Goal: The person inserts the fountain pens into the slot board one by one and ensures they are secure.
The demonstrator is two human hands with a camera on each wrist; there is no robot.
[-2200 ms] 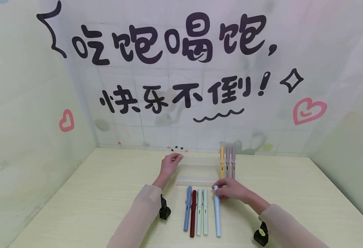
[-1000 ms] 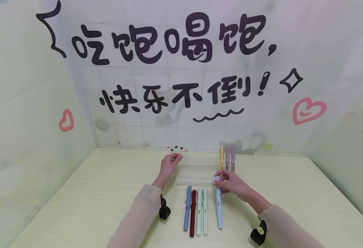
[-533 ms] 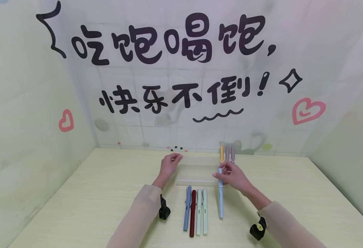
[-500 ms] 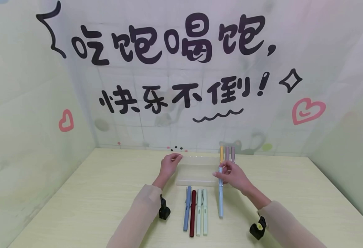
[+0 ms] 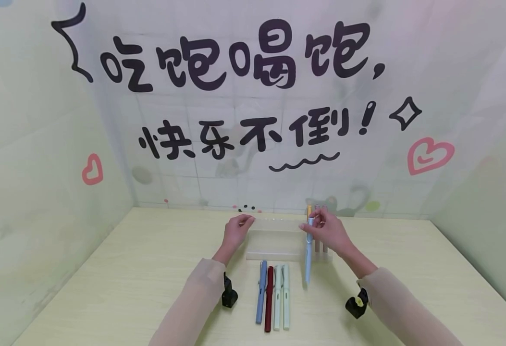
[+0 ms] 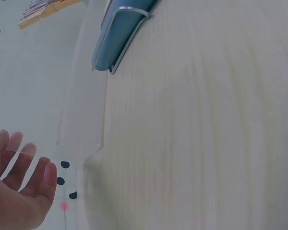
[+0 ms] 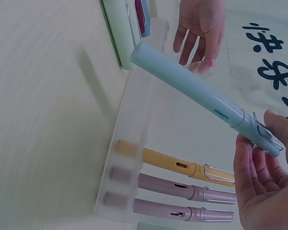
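My right hand (image 5: 331, 231) pinches a light blue capped pen (image 7: 192, 91) by its cap, near the wire clip, between thumb and fingers. The pen is lifted and tilted, its lower end in front of the clear pen holder (image 5: 272, 255). At the holder's left end, my left hand (image 5: 235, 231) pinches the upper back edge between thumb and fingers. One yellow pen (image 7: 165, 160) and two mauve pens (image 7: 158, 186) stand in the right end of the holder, caps up. In the head view my right hand partly hides them.
Before the holder, a blue pen (image 5: 261, 294), a dark red pen (image 5: 269, 299) and two pale green pens (image 5: 286, 298) lie side by side on the pale wooden table (image 5: 149, 278). A printed cloth backdrop (image 5: 218, 187) rises behind the table's back edge.
The right hand has carried the light blue pen from the table up and back toward the holder, tilting it more upright. The left hand stays at the holder's left edge.
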